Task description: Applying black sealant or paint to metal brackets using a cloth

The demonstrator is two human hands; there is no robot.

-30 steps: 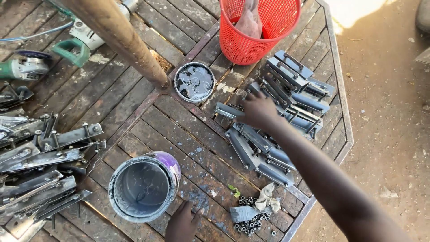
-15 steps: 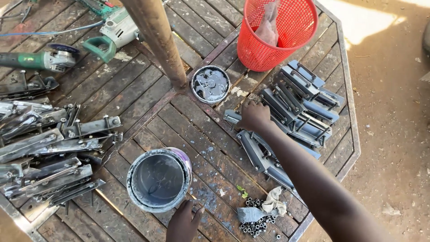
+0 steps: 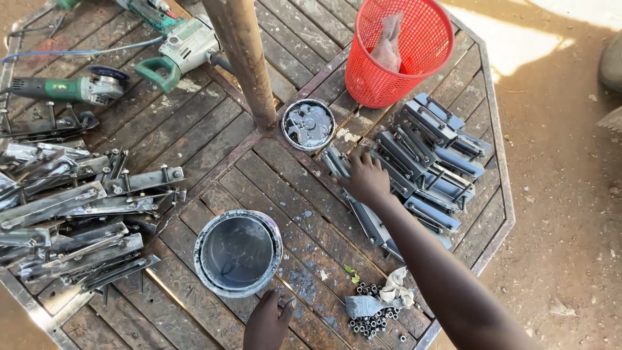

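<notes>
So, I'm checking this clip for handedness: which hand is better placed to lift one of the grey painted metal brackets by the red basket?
The right hand: it already rests on the grey painted metal brackets, while the left hand sits on the wooden table beside the grey paint can.

Daylight, hard and bright; sunlit ground (image 3: 518,39) at upper right overexposed, nearly white; wooden table (image 3: 214,136) in even shade, no strong cast shadows; mild glare on grey metal parts (image 3: 71,214); focus sharp throughout; slight wide-angle bending at edges.
</notes>
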